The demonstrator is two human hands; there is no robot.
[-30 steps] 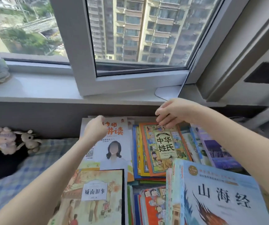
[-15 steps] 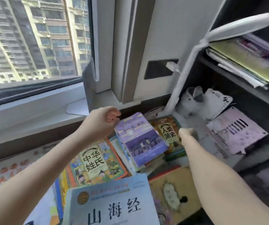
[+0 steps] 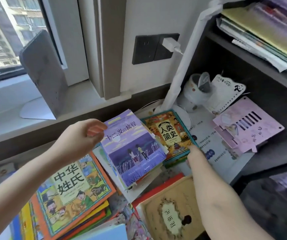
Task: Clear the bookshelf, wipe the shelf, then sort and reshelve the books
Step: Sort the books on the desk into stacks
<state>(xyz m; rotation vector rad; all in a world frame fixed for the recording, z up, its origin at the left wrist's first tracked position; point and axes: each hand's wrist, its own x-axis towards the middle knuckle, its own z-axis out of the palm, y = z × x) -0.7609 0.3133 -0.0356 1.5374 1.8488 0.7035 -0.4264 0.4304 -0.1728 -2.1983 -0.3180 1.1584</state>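
1. Your L hand (image 3: 82, 137), at 9 o'clock of centre: fingers curled, pinching the top-left corner of 1 purple book (image 3: 132, 148).
2. The purple book sits dead centre, skewed, on top of a small pile. Its far end points to approx. 1 o'clock.
3. Your R hand (image 3: 193, 153), at 4 o'clock of the purple book: its tip meets the near-right corner of 1 teal-edged book (image 3: 170, 134). Fingers are hidden, so can't tell if it grips or lies loose.
4. Top covers you can count: 5.
   - the purple book
   - the teal-edged book, at its 2 o'clock
   - 1 orange-edged book (image 3: 73, 184), at 8 o'clock
   - 1 tan book (image 3: 170, 217), at 5 o'clock
   - a sliver of 1 pale blue book (image 3: 104, 232), at 6 o'clock, btm edge
5. Under the orange-edged book: more thin books, edges only, no. unclear.
6. 1 grey bookend (image 3: 44, 73) stands upright on the sill (image 3: 4, 104), at 10 o'clock.
7. 1 black socket plate (image 3: 146, 49) at 12 o'clock, w/ 1 white charger (image 3: 169, 43) plugged in.
8. Dark shelf (image 3: 267, 153) at 2–3 o'clock: 1 stack of papers (image 3: 260, 37) on the upper board. On the lower board are 1 white cup (image 3: 198, 90) and 1 pink card (image 3: 246, 129).
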